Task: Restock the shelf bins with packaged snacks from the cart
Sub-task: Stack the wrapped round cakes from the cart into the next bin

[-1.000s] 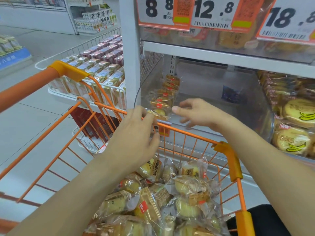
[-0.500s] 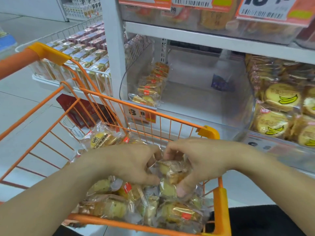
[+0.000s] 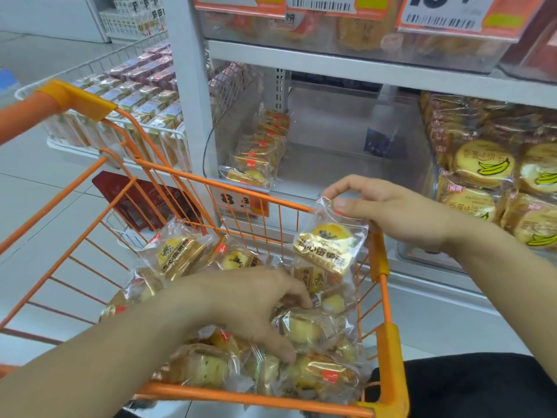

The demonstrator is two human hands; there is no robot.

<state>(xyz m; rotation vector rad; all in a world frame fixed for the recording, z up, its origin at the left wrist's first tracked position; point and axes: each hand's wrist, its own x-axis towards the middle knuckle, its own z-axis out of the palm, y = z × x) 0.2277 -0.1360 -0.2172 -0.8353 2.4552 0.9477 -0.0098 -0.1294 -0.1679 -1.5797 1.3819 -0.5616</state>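
Note:
An orange wire cart point(image 3: 388, 354) holds several clear-wrapped yellow pastry packs point(image 3: 180, 254). My right hand point(image 3: 388, 209) pinches the top edge of one pastry pack point(image 3: 330, 247), which hangs above the cart's far right corner. My left hand point(image 3: 256, 309) is down in the cart, fingers curled around another wrapped pack point(image 3: 310, 327) in the pile. Behind the cart, a clear shelf bin point(image 3: 346, 164) has a short row of the same packs point(image 3: 256, 158) along its left side.
A white shelf upright point(image 3: 193, 95) stands just beyond the cart. The bin to the right is full of banana-print cake packs point(image 3: 482, 167). A wire rack of small boxes point(image 3: 132, 98) sits at left, a red box point(image 3: 144, 200) on the floor below.
My right hand has risen out of the cart with one pack pinched by its top edge. My left hand stays in the pile, shifted slightly toward me.

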